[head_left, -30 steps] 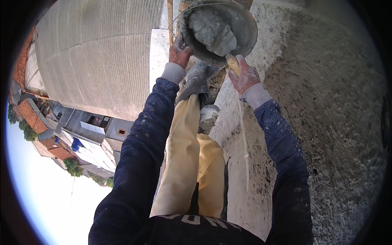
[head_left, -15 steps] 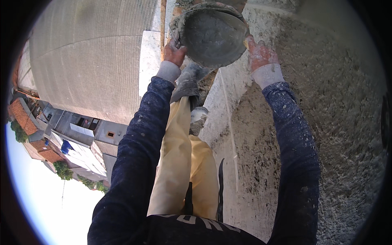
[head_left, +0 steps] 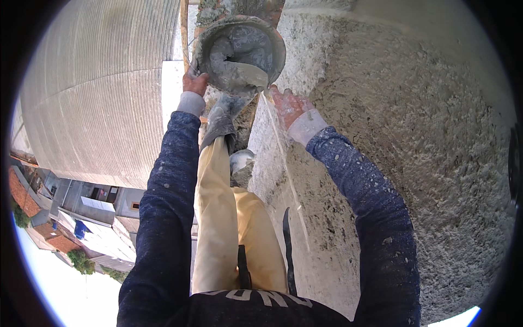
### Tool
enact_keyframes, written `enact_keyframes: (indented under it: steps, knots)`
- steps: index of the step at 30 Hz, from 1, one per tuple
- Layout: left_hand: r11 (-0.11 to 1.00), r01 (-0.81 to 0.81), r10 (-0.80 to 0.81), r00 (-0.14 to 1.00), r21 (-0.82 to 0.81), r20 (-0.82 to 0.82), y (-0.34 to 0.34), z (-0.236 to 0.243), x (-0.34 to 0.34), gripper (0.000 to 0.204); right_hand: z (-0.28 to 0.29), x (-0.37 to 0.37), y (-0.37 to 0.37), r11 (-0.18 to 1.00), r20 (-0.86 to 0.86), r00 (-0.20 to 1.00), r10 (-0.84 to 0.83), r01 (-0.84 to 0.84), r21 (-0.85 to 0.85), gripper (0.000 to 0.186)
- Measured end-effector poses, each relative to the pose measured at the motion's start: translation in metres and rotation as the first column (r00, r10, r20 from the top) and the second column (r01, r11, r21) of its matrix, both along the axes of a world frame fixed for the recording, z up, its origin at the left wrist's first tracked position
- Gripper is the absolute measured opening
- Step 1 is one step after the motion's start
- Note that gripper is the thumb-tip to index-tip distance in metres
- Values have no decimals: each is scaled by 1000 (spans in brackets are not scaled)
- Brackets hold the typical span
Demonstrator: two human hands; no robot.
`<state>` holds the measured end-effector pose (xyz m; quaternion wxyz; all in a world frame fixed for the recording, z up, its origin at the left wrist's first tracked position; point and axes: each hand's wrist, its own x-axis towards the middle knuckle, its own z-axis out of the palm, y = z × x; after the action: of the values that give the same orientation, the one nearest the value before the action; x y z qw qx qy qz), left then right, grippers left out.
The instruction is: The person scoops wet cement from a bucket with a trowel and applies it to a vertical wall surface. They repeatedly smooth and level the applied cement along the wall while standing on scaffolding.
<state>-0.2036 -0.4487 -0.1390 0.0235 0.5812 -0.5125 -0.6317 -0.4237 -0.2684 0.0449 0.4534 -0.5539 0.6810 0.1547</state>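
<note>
A round bucket [head_left: 279,48] of wet grey mortar [head_left: 250,41] is at the top of the view, its rim smeared with mortar. My left hand [head_left: 195,83] is closed on the bucket's left rim. At its lower right edge, my mortar-caked right hand [head_left: 289,106] is closed on a trowel, its handle mostly hidden by the fingers. The mortar-coated trowel blade [head_left: 248,73] reaches left into the bucket, dipping into the mortar.
A rough, freshly mortared wall [head_left: 414,141] fills the right side. Brickwork [head_left: 218,11] with mortar lies beyond the bucket. A corrugated roof [head_left: 109,82] spreads below on the left, with houses [head_left: 81,212] farther down. A wooden pole [head_left: 184,32] stands near the bucket. My boot [head_left: 220,128] rests on a narrow ledge.
In the picture, the bucket and both hands have shifted left. My right hand has come in from the bucket's right side to its lower rim, and the trowel blade now shows inside.
</note>
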Motion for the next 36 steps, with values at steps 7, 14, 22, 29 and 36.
enact_keyframes:
  steps: [7,14,22,29,36]
  knots:
    - [996,-68,75,990,58,-123,5,12,-5,64,-22,-44,-23,996,-317,945,-79,66,-52,65]
    - [994,51,-42,994,92,-101,-3,14,1,76,-95,3,-23,994,-115,988,-101,104,23,64]
    - [987,-55,87,973,153,-215,6,7,12,71,-111,36,-11,911,96,932,-350,315,264,65]
    - [982,-111,135,978,154,-156,-2,7,5,65,-53,46,4,877,124,870,-476,460,139,58]
    - [998,66,-66,997,-3,-35,-4,12,-2,74,8,-17,-12,951,-211,927,-310,301,-77,55]
